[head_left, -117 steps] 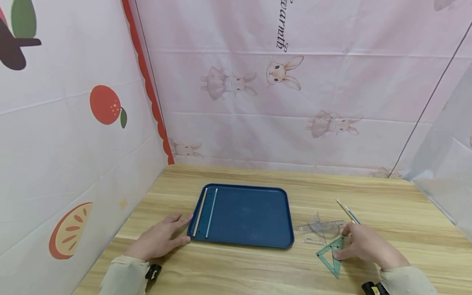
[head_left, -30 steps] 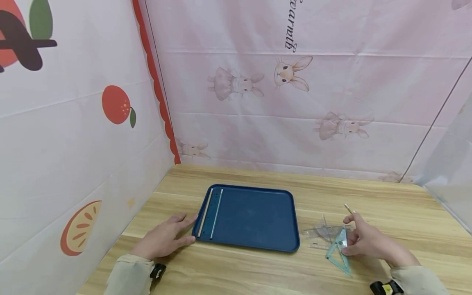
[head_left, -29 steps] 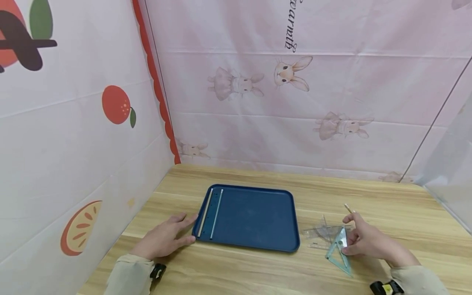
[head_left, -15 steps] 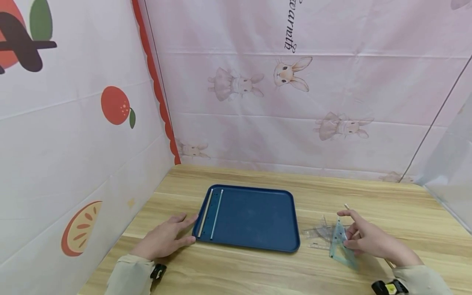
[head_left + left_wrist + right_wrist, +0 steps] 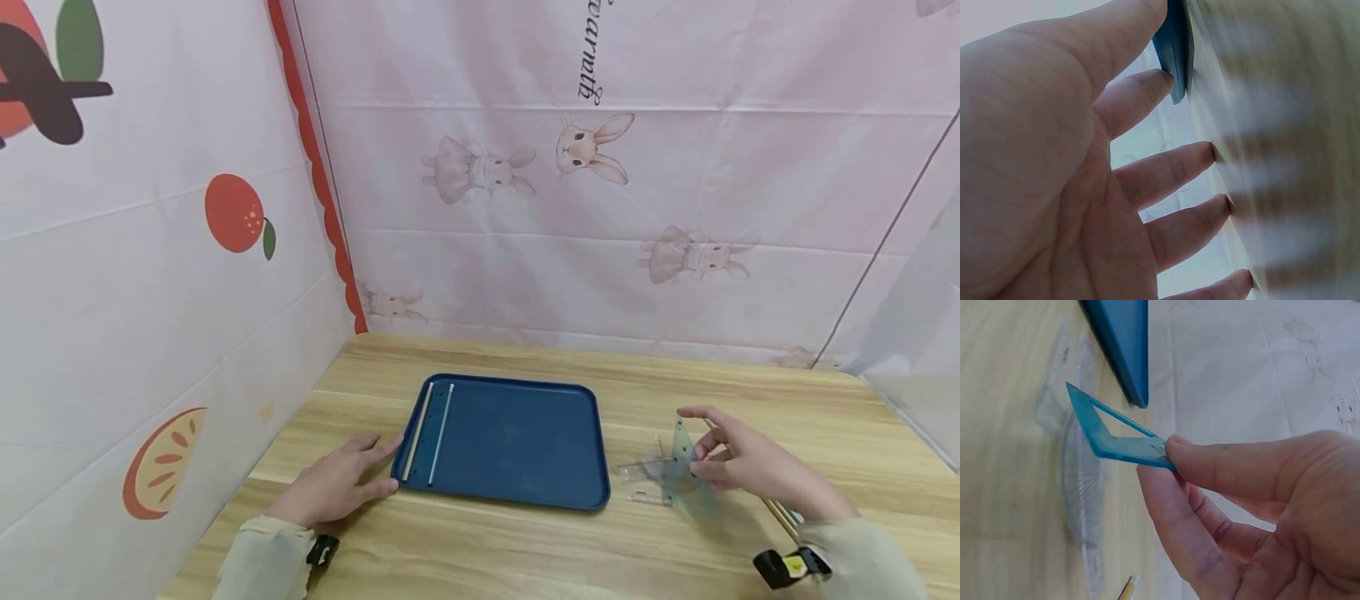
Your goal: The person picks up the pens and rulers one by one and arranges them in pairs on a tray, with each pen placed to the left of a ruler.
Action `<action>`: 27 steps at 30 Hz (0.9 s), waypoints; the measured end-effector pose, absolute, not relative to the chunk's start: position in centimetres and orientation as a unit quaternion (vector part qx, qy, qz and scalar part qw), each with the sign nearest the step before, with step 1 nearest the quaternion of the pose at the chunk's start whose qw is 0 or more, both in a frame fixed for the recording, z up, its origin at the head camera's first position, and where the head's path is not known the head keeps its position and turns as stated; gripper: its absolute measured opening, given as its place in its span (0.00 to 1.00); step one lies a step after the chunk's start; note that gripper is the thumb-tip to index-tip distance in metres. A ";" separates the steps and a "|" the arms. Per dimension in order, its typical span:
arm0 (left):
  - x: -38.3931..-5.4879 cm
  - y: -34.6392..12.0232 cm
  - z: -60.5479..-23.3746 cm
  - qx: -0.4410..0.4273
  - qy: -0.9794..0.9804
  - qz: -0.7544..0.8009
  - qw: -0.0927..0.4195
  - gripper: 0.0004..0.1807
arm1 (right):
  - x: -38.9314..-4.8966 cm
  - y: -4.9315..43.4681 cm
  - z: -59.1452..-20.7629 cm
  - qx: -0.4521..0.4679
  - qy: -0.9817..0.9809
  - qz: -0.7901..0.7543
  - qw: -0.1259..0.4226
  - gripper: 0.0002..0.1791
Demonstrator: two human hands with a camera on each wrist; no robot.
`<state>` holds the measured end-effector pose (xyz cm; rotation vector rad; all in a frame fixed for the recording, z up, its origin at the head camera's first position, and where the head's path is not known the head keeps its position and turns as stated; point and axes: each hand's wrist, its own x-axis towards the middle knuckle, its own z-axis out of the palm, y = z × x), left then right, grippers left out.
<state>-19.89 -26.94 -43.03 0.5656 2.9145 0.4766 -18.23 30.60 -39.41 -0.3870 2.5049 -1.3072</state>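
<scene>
Triangle ruler [image 5: 681,454], thin and blue-green, is held to the right of the tray [image 5: 517,442], pinched between thumb and fingers of the right hand [image 5: 742,458] and tilted steeply rather than laid flat. Nothing is gripped by the left hand [image 5: 337,483], which is set well apart from the right: its fingers are spread, the tray's left rim is touched by thumb and forefinger, and other fingertips are rested on the table [image 5: 517,550].

Because the frame is pinched near one end, it could probably swivel, so a firm hold with a fingertip laid along its face is advised. The tray is best steadied with light pressure only, so that it is not pushed askew.

Right of the tray, near the triangle ruler, a clear protractor [image 5: 1075,487] and a clear ruler [image 5: 1091,569] are overlapped; they might be snagged by a low corner, and whether they are touched cannot be told. Farther right of the tray, loose pencils [image 5: 778,517] are partly hidden by the right forearm and could be rolled by the sleeve. Along the tray's left side, a green-blue strip [image 5: 428,435] is flanked by a tan pencil [image 5: 418,432] and a pale pencil [image 5: 442,435].
</scene>
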 end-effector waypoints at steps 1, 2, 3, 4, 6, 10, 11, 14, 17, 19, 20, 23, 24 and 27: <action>-19.8 -27.0 -43.0 0.189 0.967 0.159 0.067 0.41 | -18.3 30.4 -39.2 -0.133 0.870 -0.453 0.142 0.48; -19.8 -27.0 -42.9 0.190 0.966 0.160 0.067 0.41 | -18.4 30.2 -39.0 -0.133 0.870 -0.454 0.141 0.48; -19.7 -27.0 -42.9 0.190 0.966 0.161 0.067 0.41 | -18.6 29.9 -38.8 -0.132 0.871 -0.452 0.140 0.48; -19.8 -27.0 -42.9 0.193 0.966 0.159 0.066 0.41 | -18.8 29.6 -38.6 -0.132 0.872 -0.451 0.138 0.47; -19.8 -26.9 -42.9 0.195 0.966 0.159 0.066 0.41 | -19.1 29.1 -38.2 -0.129 0.874 -0.448 0.137 0.46; -19.8 -26.9 -43.0 0.196 0.966 0.154 0.064 0.40 | -19.9 27.9 -37.4 -0.133 0.879 -0.438 0.131 0.45; -19.8 -26.9 -42.9 0.194 0.966 0.156 0.065 0.40 | -20.1 27.6 -37.3 -0.133 0.881 -0.435 0.131 0.44; -19.8 -26.9 -42.9 0.192 0.967 0.157 0.064 0.40 | -20.8 26.5 -36.8 -0.137 0.884 -0.428 0.128 0.42; -19.8 -26.9 -42.8 0.190 0.966 0.160 0.069 0.40 | -21.5 25.4 -36.7 -0.132 0.885 -0.426 0.131 0.41; -19.9 -26.9 -42.8 0.189 0.966 0.162 0.072 0.40 | -21.9 24.8 -36.7 -0.132 0.886 -0.425 0.132 0.40; -19.9 -26.9 -42.9 0.189 0.966 0.163 0.073 0.40 | -22.1 24.5 -36.8 -0.133 0.885 -0.426 0.134 0.40; -19.9 -27.0 -42.9 0.190 0.965 0.163 0.073 0.40 | -22.7 23.6 -36.9 -0.139 0.882 -0.430 0.136 0.39; -20.0 -27.0 -43.0 0.190 0.965 0.164 0.072 0.40 | -22.9 23.3 -36.9 -0.141 0.880 -0.432 0.138 0.39; -20.0 -27.0 -43.0 0.191 0.965 0.165 0.070 0.40 | -23.6 22.6 -36.8 -0.146 0.875 -0.438 0.144 0.39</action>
